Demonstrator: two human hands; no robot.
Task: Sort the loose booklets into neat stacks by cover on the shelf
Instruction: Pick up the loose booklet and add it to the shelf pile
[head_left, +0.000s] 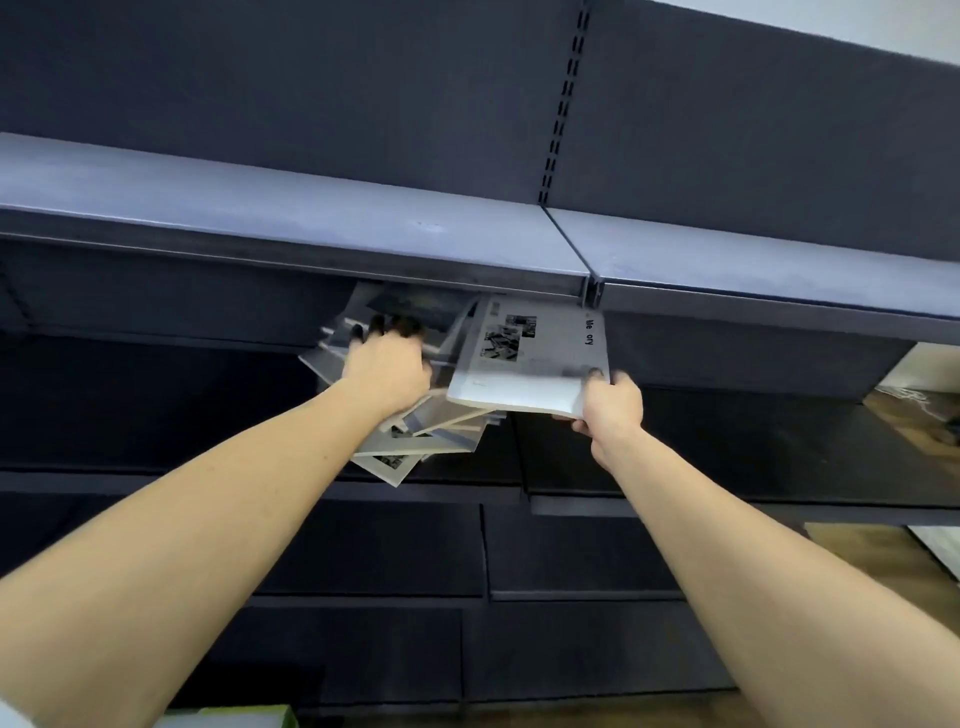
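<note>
The sorting looks barely begun. On the dark shelf (727, 447), tucked just under the lighter upper shelf (311, 223), a loose pile of booklets (431, 431) lies fanned and skewed, its corners poking out toward 7 o'clock over the shelf's front edge. No squared stack of matching covers shows anywhere in view, so as far as I can judge nearly all the work is left.

The left hand (387, 371) rests on top of the pile at about 12 o'clock from its forearm, palm down. Its fingers (400, 327) reach over a dark-covered booklet (415, 306) at the top of the heap; they look slightly spread and bent at the tips, but motion blur keeps me from telling whether they pinch it or merely hold the heap down.

The right hand (610, 402) holds one pale booklet (530, 358), just to the 3 o'clock side of the pile and overlapping it. The thumb lies on the cover at the near right corner and the other fingers are curled beneath, pinching that corner. The cover carries small photographs and a sideways title, partly readable. The booklet sits tilted, far edge toward the back of the shelf, seemingly lifted off the heap.

My reading is that this is a first separation: one cover type drawn out to the right, where bare shelf lies toward 3 o'clock for a new stack. The rest of the heap must still be split by cover and squared.
</note>
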